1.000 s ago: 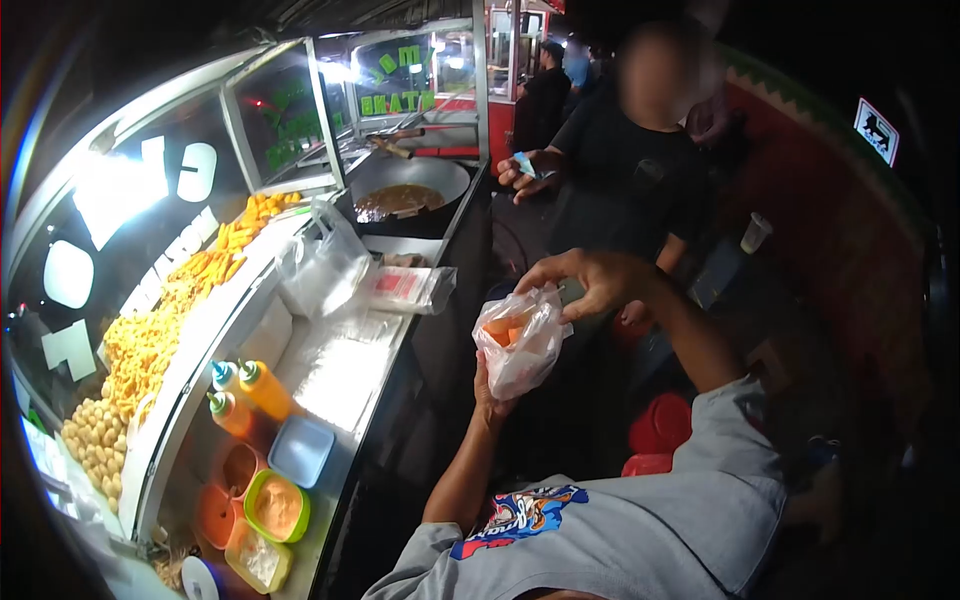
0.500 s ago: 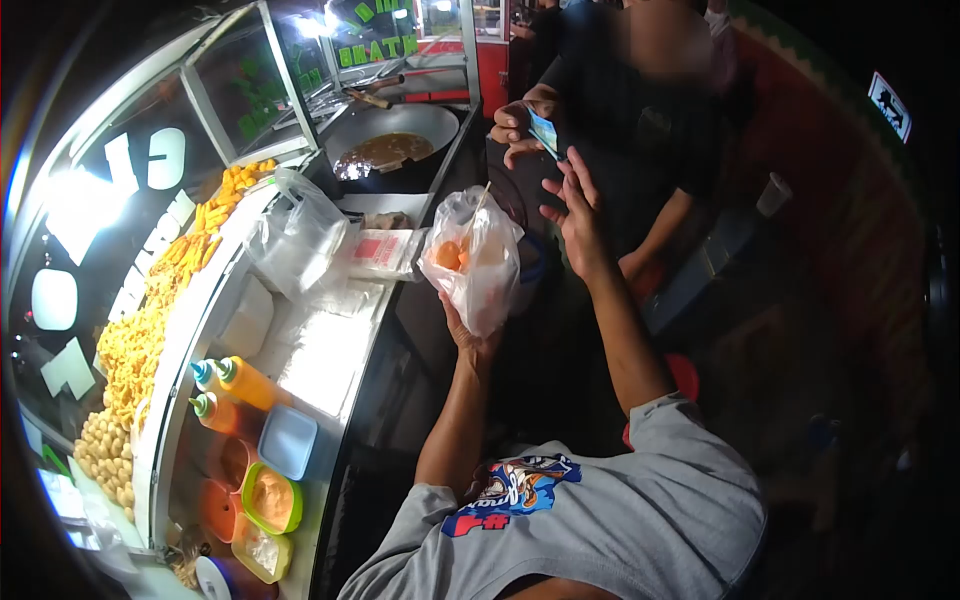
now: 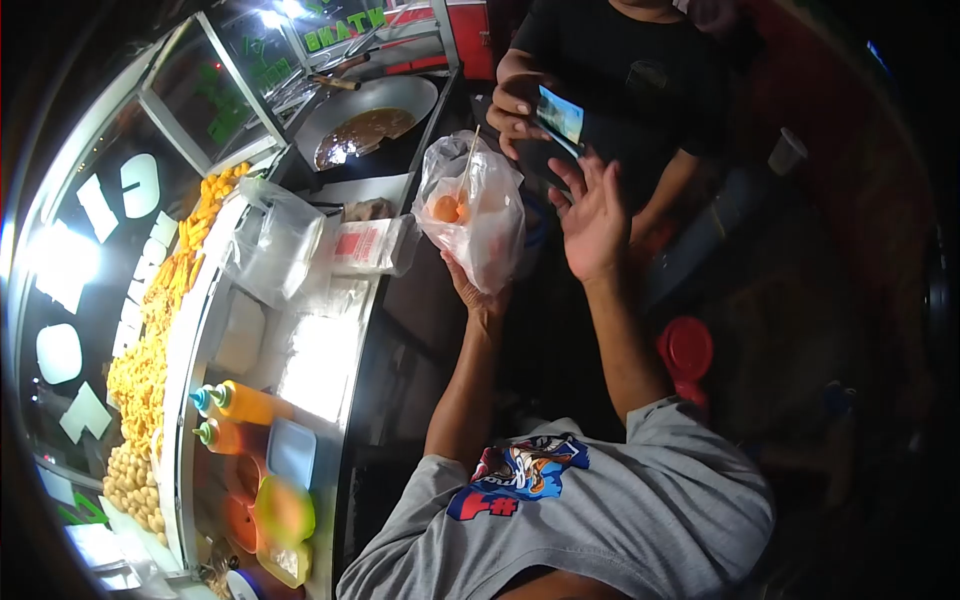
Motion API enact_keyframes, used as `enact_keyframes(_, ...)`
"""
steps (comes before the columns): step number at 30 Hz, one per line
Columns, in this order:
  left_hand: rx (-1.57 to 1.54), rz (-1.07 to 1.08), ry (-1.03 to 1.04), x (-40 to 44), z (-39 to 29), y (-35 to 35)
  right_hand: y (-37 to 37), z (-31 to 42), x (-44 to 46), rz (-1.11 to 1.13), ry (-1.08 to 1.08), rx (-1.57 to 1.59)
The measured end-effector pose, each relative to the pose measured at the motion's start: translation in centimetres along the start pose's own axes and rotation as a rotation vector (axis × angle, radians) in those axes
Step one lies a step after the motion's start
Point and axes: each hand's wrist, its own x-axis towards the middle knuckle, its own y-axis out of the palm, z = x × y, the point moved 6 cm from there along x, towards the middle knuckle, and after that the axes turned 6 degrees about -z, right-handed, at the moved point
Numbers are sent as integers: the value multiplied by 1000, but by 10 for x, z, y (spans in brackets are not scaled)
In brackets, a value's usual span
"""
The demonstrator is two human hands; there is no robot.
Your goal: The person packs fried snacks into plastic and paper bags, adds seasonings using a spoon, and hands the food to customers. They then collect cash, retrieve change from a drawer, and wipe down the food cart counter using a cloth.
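My left hand (image 3: 478,288) holds up a whitish plastic bag (image 3: 485,235) from below; the bag hides most of its fingers. Inside the bag, orange balls (image 3: 447,208) show through, and a thin wooden skewer (image 3: 469,160) sticks out of the top. My right hand (image 3: 597,222) is raised, palm up and fingers spread. Just beyond its fingertips is a bluish banknote (image 3: 561,118), pinched by the hand (image 3: 513,118) of a person in a dark shirt. Whether my fingertips touch the note I cannot tell.
On the left, a stall counter carries squeeze bottles (image 3: 240,402), a blue-lidded box (image 3: 292,452), sauce tubs (image 3: 285,510) and plastic bags (image 3: 275,240). Fried snacks (image 3: 150,370) line the glass case. A wok of oil (image 3: 370,130) sits ahead. A red stool (image 3: 686,348) stands at right.
My right hand has turned its palm upward and its fingers have spread. The banknote has tilted to show its face and shifted slightly right. The bag stays in my left hand.
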Motion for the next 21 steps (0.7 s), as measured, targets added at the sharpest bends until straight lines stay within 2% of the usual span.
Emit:
enact_keyframes(4, -67, 77, -91, 9, 22, 18, -17, -14, -10, -80, -89, 201)
enact_keyframes(5, -27, 20, -58, 14, 26, 19, -19, -18, -13, -98, -97, 241)
enact_keyframes(6, -59, 52, -71, 18, 32, 22, -21, -20, -13, -114, -105, 280)
enact_keyframes(10, -152, 139, -97, 25, 45, 39, -21, -24, -6, -53, -142, 357)
enact_keyframes(13, -125, 109, -25, 37, 54, 36, -25, -34, -3, -70, -196, 348)
enact_keyframes(16, -110, 185, 7, 48, 60, 44, -24, -41, -4, -84, -232, 333)
enact_keyframes(18, -139, 173, -48, 40, 65, 51, -24, -49, -4, -35, -219, 304)
enact_keyframes(21, -137, 158, -61, 31, 60, 66, -30, -54, -3, -151, -258, 192)
